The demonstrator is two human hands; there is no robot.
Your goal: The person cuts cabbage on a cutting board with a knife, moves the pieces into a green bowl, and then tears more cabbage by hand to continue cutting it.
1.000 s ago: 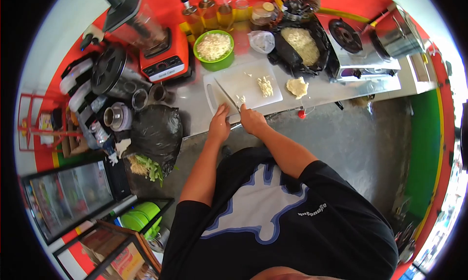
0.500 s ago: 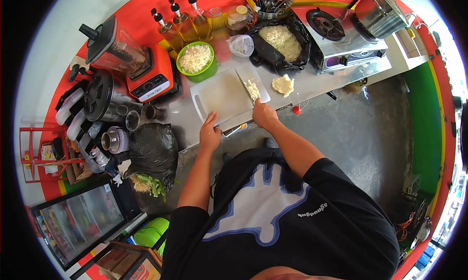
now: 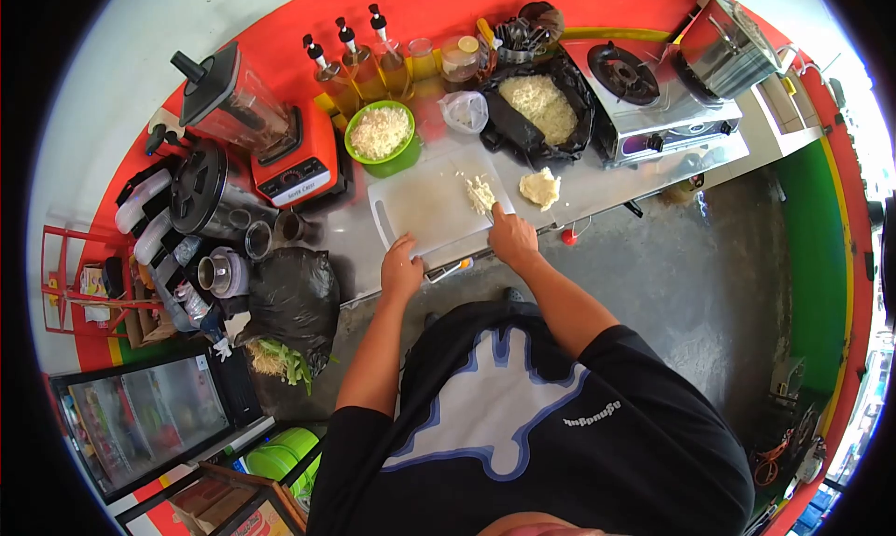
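Note:
A white cutting board (image 3: 425, 205) lies on the steel counter, with a small heap of chopped pale food (image 3: 480, 194) near its right end. My right hand (image 3: 511, 236) is closed at the board's right front corner, beside the heap; the knife's blade is hard to make out now. At the board's lower left edge rests my left hand (image 3: 401, 264), fingers partly spread and holding nothing. A pale uncut chunk (image 3: 539, 189) sits just right of the board. Behind the board stands a green bowl (image 3: 385, 163) heaped with chopped pale food.
A black bag (image 3: 504, 125) of chopped food lies behind the chunk, near a gas stove (image 3: 667, 116). Oil bottles (image 3: 359, 68) line the back wall. At left are a red blender (image 3: 297, 167) and a black plastic bag (image 3: 294, 293). A red round object (image 3: 568, 236) hangs at the counter's edge.
The view has shifted slightly. My right hand has moved a little down and right relative to the heap, and the knife blade, plain before, no longer shows clearly. My left hand stays at the board's edge.

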